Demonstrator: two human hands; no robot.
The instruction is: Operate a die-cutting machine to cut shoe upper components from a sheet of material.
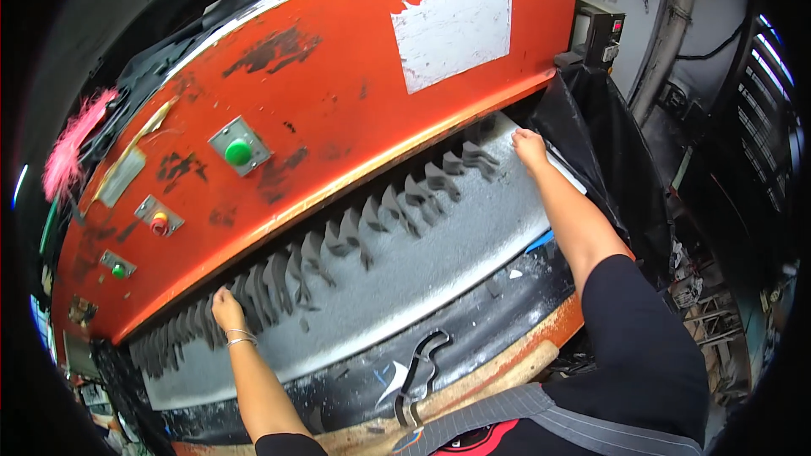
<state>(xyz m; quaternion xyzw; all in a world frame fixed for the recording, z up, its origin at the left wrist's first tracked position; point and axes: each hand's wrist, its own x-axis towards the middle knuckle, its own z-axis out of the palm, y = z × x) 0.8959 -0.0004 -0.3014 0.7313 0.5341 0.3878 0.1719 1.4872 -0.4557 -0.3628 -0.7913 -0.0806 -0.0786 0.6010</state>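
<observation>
A long grey sheet (405,262), thick and foam-like, lies slantwise along the front of an orange press-like machine. Curved dark grey strips (274,283) run in a row along its far side, several bending up from the surface. At the far right corner of the sheet, my right hand (530,148) is closed, pinching the edge between thumb and fingers. My left hand (226,311) is among the dark strips toward the left, its fingers pressed together. What those fingers hold is hidden. Nearer me, a black curved cutting die (420,371) with an open, wavy outline rests on the black-covered table.
The orange machine panel (338,76) rises just beyond the sheet, with green buttons (238,152) and a red knob (160,223). Black plastic sheeting (596,143) hangs at the right. White and blue scraps (541,241) lie by the sheet's near edge.
</observation>
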